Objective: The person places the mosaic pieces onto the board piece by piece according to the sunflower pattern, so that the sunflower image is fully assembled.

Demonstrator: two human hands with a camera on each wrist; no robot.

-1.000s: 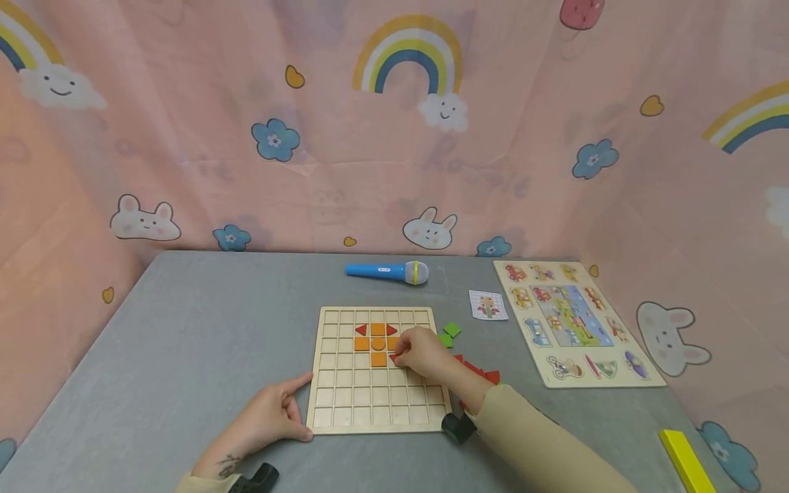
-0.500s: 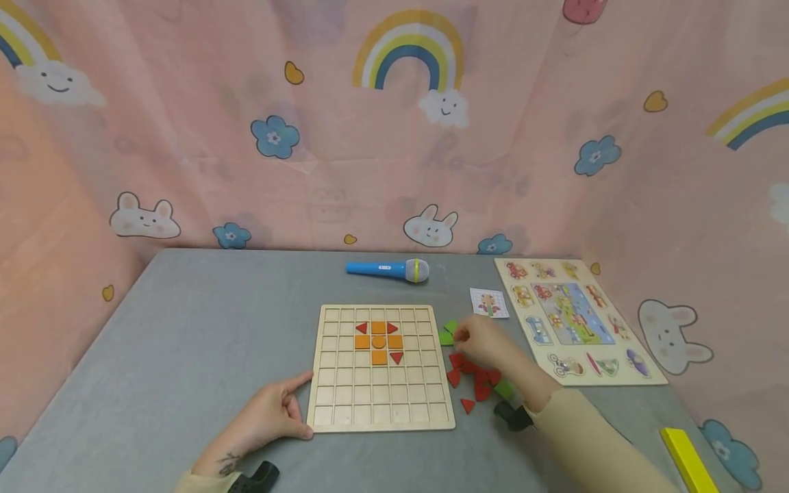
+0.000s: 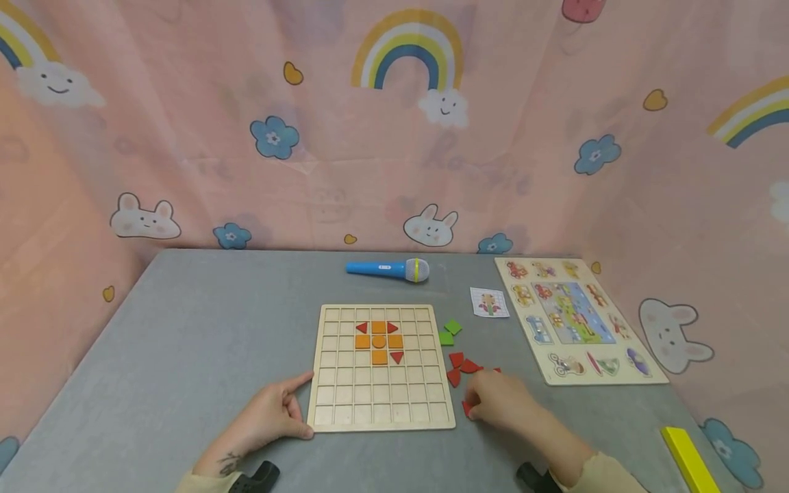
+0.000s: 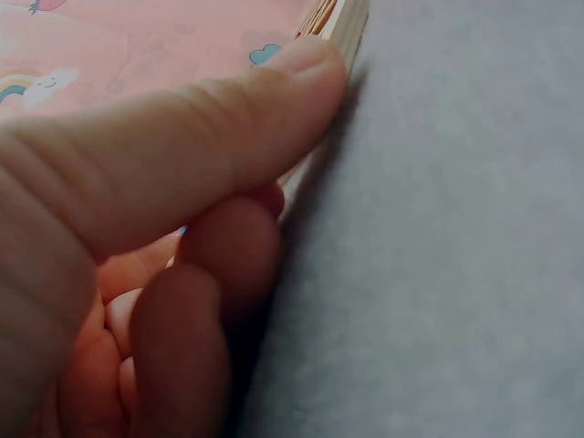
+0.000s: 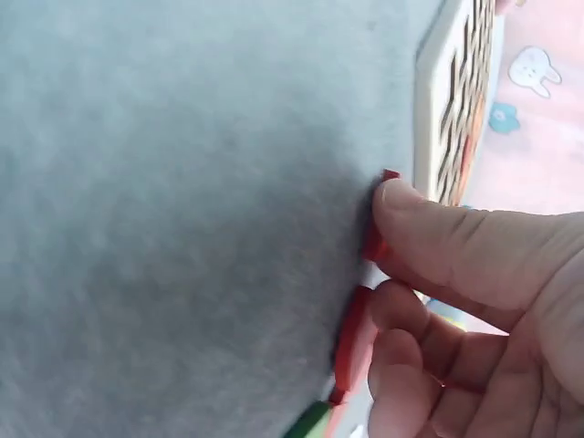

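A square wooden grid board point(image 3: 382, 396) lies on the grey table, with orange squares point(image 3: 379, 327), an orange disc point(image 3: 379, 342) and red triangles point(image 3: 396, 357) in its cells. My left hand point(image 3: 271, 414) touches its left edge with index finger and thumb, the thumb near the front corner; the other fingers curl beneath. Right of the board, my right hand point(image 3: 508, 404) pinches a red triangle tile point(image 5: 375, 239) at the table surface. Several loose red tiles point(image 3: 456, 359) lie just beyond it, some partly hidden by the hand. Two green tiles point(image 3: 453, 327) sit beside the board.
A blue toy microphone point(image 3: 385, 270) lies behind the board. To the right are a small pattern card point(image 3: 490, 302) and a large picture puzzle board point(image 3: 579, 322). A yellow block point(image 3: 689, 459) is near the right edge. A pink patterned cloth point(image 3: 345, 178) hangs behind the table point(image 3: 234, 308).
My right hand has let go of a red triangle on the board, moved right over the loose tiles, then toward me, and now pinches another red triangle. The left hand stays put.
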